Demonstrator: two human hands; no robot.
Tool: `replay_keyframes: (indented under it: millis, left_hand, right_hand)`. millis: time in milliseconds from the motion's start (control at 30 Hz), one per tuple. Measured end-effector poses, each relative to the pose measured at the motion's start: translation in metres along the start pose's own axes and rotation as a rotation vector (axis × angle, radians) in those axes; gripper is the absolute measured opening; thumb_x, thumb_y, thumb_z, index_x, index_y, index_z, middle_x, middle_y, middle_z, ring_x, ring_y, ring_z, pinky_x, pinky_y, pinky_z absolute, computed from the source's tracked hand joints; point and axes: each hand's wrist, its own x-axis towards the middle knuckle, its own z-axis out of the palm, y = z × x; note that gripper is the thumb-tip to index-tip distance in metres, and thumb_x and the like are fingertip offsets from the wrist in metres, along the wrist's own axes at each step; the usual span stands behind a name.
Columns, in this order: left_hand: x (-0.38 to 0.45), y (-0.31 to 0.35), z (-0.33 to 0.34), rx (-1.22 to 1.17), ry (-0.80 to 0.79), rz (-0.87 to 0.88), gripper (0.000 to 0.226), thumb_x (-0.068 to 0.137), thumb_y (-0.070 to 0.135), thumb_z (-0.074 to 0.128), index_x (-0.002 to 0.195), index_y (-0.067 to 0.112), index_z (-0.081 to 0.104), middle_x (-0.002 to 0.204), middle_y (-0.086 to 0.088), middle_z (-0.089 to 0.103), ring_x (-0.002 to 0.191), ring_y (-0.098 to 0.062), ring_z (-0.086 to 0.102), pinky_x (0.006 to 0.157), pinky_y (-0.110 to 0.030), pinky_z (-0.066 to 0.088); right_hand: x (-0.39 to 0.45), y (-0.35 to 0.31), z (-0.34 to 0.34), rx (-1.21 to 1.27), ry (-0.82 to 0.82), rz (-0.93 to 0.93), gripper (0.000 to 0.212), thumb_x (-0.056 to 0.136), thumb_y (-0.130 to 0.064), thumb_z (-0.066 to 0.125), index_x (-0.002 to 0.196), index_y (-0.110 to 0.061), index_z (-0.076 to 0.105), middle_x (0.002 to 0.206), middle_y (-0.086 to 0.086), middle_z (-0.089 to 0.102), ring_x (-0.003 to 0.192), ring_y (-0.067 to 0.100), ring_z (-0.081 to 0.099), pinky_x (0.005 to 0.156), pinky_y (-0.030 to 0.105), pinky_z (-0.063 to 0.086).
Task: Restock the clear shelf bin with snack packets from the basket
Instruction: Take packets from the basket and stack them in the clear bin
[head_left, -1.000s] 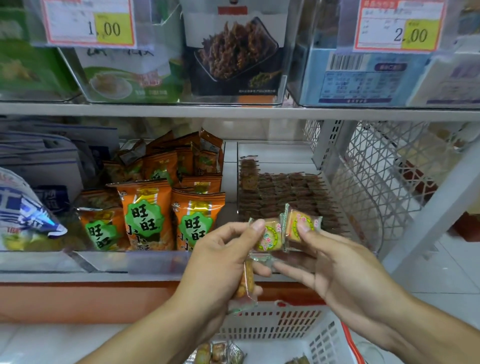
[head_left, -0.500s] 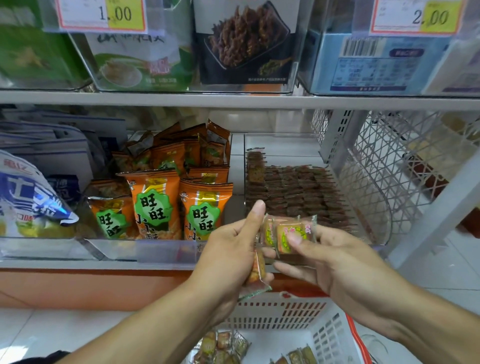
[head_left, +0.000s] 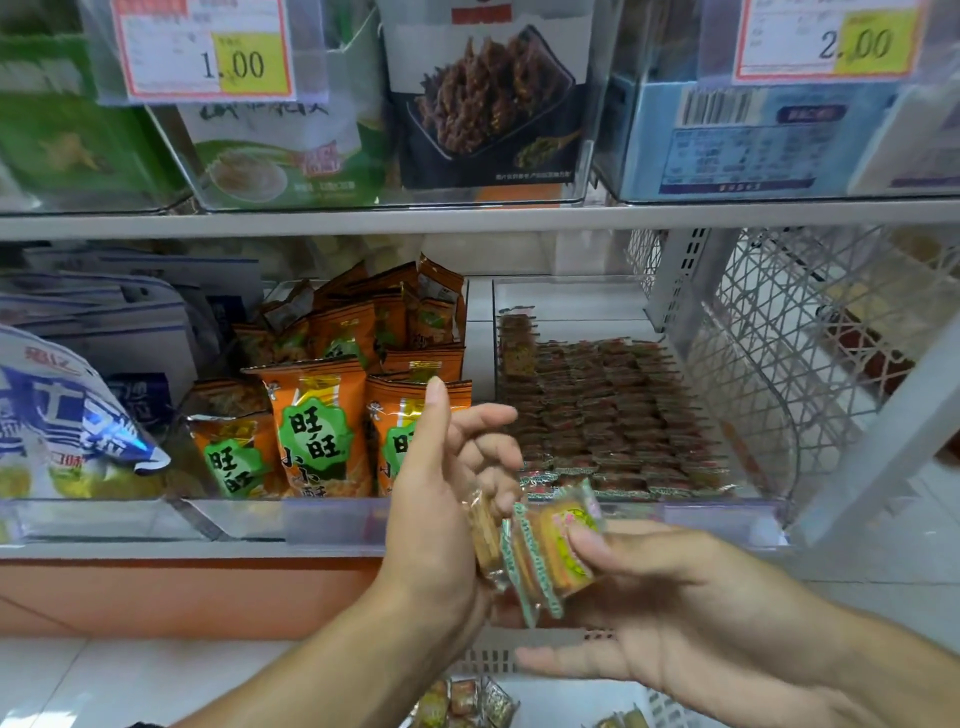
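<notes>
I find my right hand pinching light, crinkly, slippery, crushable snack packets by their flat faces, one packet against my loosely open left hand.

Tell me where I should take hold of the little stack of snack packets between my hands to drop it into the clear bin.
Pinch the stack of snack packets across its flat faces, coming from the right, where the right hand already has its thumb. The packets stand on edge, side by side, so squeezing across them probably keeps them together; the crimped ends look too thin.
</notes>
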Motion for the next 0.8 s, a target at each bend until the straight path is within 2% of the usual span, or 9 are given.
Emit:
replay_keyframes:
  millis: [167, 300, 400, 467, 533, 600, 667, 733, 800]
  left_hand:
    - [0.0, -0.002, 0.001, 0.14, -0.071, -0.028, 0.079, 0.078, 0.073, 0.048, 0.117, 0.008, 0.069, 0.104, -0.014, 0.076, 0.096, -0.027, 0.073, 0.092, -0.045, 0.053]
    - [-0.001, -0.002, 0.001, 0.244, -0.065, -0.163, 0.078, 0.079, 0.076, 0.046, 0.119, 0.013, 0.07, 0.112, -0.013, 0.077, 0.106, -0.034, 0.073, 0.096, -0.056, 0.057]
    - [-0.001, -0.004, -0.002, 0.189, -0.099, -0.325, 0.083, 0.082, 0.077, 0.052, 0.122, 0.006, 0.07, 0.121, -0.028, 0.07, 0.115, -0.046, 0.066, 0.105, -0.064, 0.047]
    - [-0.003, -0.002, -0.002, 0.121, -0.191, -0.473, 0.089, 0.085, 0.077, 0.051, 0.129, 0.001, 0.066, 0.133, -0.036, 0.06, 0.126, -0.049, 0.058, 0.109, -0.059, 0.046]
    - [-0.003, -0.001, -0.002, 0.084, -0.306, -0.568, 0.092, 0.089, 0.078, 0.045, 0.131, -0.002, 0.065, 0.134, -0.032, 0.062, 0.125, -0.041, 0.061, 0.102, -0.05, 0.054]
    - [-0.001, -0.004, -0.005, 0.078, -0.338, -0.577, 0.09, 0.089, 0.078, 0.044, 0.131, 0.001, 0.066, 0.132, -0.026, 0.065, 0.124, -0.039, 0.064, 0.105, -0.05, 0.052]
    - [0.0, -0.007, -0.006, 0.12, -0.372, -0.539, 0.092, 0.087, 0.081, 0.045, 0.129, 0.003, 0.068, 0.133, -0.023, 0.066, 0.127, -0.039, 0.061, 0.112, -0.054, 0.045]
    - [-0.004, -0.009, -0.004, 0.16, -0.418, -0.469, 0.091, 0.088, 0.081, 0.047, 0.129, 0.002, 0.067, 0.135, -0.027, 0.063, 0.134, -0.043, 0.054, 0.119, -0.058, 0.034]
    - [-0.006, -0.013, 0.001, 0.149, -0.386, -0.334, 0.065, 0.094, 0.063, 0.056, 0.127, 0.008, 0.07, 0.134, -0.025, 0.064, 0.133, -0.042, 0.055, 0.116, -0.057, 0.038]
  right_hand:
    - [-0.003, -0.001, -0.001, -0.07, -0.03, 0.017, 0.045, 0.079, -0.011, 0.075, 0.122, 0.002, 0.068, 0.126, 0.031, 0.064, 0.107, 0.032, 0.069, 0.089, 0.042, 0.058]
    - [-0.004, -0.005, -0.002, -0.308, -0.036, -0.116, 0.044, 0.078, -0.007, 0.078, 0.121, -0.01, 0.07, 0.122, 0.022, 0.07, 0.112, 0.035, 0.068, 0.085, 0.033, 0.057]
    - [-0.004, -0.004, -0.01, -0.598, 0.072, -0.286, 0.041, 0.076, -0.006, 0.084, 0.113, -0.019, 0.07, 0.116, 0.01, 0.074, 0.11, 0.027, 0.07, 0.085, 0.029, 0.057]
    - [-0.004, -0.005, -0.017, -0.685, 0.119, -0.34, 0.045, 0.075, -0.003, 0.085, 0.111, -0.024, 0.066, 0.116, 0.004, 0.072, 0.109, 0.023, 0.07, 0.082, 0.03, 0.059]
    - [-0.004, -0.007, -0.021, -0.776, 0.127, -0.33, 0.056, 0.075, -0.004, 0.086, 0.117, -0.032, 0.061, 0.119, -0.002, 0.07, 0.105, 0.02, 0.072, 0.081, 0.031, 0.06]
    - [-0.005, -0.011, -0.023, -0.859, 0.128, -0.298, 0.067, 0.075, -0.006, 0.087, 0.125, -0.041, 0.057, 0.12, -0.006, 0.068, 0.101, 0.018, 0.073, 0.083, 0.031, 0.06]
    - [-0.005, -0.013, -0.026, -0.842, 0.124, -0.287, 0.07, 0.073, -0.008, 0.088, 0.128, -0.042, 0.059, 0.123, -0.004, 0.067, 0.11, 0.017, 0.07, 0.089, 0.033, 0.059]
    - [-0.007, -0.015, -0.021, -0.72, 0.098, -0.273, 0.064, 0.075, -0.008, 0.086, 0.129, -0.034, 0.063, 0.126, 0.003, 0.069, 0.115, 0.019, 0.068, 0.091, 0.031, 0.057]
    - [-0.004, -0.009, -0.014, -0.508, 0.03, -0.3, 0.046, 0.082, -0.008, 0.079, 0.125, -0.024, 0.069, 0.123, 0.011, 0.072, 0.112, 0.023, 0.07, 0.088, 0.029, 0.057]
